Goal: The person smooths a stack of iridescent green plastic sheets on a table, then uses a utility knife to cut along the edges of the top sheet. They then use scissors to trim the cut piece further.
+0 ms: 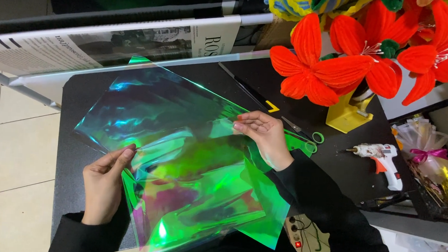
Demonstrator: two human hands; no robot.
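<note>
Both hands, left hand [103, 186] and right hand [265, 134], pinch opposite edges of shimmering green iridescent cellophane sheets [181, 164], long axis running diagonally across the black table [77, 103].

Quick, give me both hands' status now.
Left hand: fingers pinching the edge of the iridescent film sheet.
Right hand: closed on the same sheet's far edge.

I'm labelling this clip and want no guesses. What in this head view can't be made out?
- Scissors: blades partly hidden behind the right hand.
- Table under the iridescent film: veiled by its glare.
- Left hand fingertips: tucked behind the film's edge.
- Red flowers: cut off by the top edge.
</note>
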